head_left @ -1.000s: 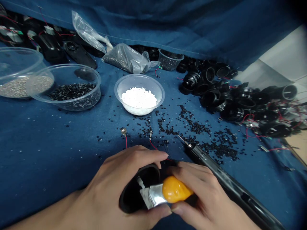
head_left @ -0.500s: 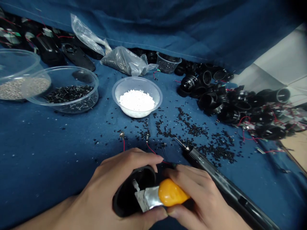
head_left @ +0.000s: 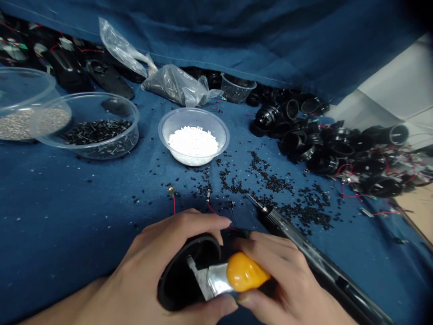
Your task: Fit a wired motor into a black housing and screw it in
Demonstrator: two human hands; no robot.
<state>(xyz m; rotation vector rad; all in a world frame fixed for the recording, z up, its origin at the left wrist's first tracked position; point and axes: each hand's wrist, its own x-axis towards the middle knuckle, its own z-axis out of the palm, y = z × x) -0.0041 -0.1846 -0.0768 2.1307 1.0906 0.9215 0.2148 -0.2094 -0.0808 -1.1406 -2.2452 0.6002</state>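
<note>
My left hand is curled around a black, cup-shaped plastic housing, its open mouth tilted toward me. A small pale pin stands up inside it. My right hand grips a scraper by its rounded orange handle. The flat metal blade reaches over the housing's mouth, its corner beside the pin; whether they touch I cannot tell. Just beyond my fingers, red wires lead to a round metal piece and a small metal contact.
A black electric screwdriver lies at right, its tip among scattered tiny black parts. Ahead are a bowl of white pieces, a tub of dark screws and a plastic bag. Black housings are heaped at right.
The scraper has shifted slightly to the right, with its blade turned a little. Both hands keep their holds, and the housing has barely moved.
</note>
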